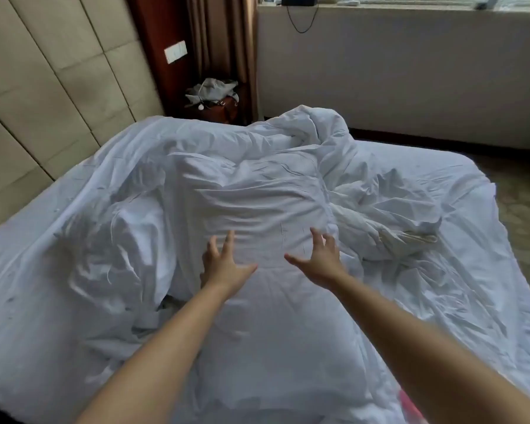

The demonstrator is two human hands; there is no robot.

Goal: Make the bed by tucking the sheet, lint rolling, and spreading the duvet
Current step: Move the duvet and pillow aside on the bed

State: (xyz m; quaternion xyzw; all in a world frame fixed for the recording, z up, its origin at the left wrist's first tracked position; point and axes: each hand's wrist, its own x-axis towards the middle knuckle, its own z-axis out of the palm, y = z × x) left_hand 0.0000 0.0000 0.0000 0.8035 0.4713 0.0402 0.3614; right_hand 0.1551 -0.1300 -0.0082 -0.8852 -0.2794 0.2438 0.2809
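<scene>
Fingers [230, 240] of both hands spread, over rumpled white duvet [257, 191], nothing gripped

Duvet [257, 191] hides most of the sheet [471, 270]; nightstand clutter [211, 93] is blurred.

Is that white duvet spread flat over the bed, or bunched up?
Bunched up. The white duvet lies heaped in rumpled folds mid-bed, leaving the white sheet bare on the right side.

bunched duvet [257, 191] ahead, sheet [459, 270] open right
</scene>
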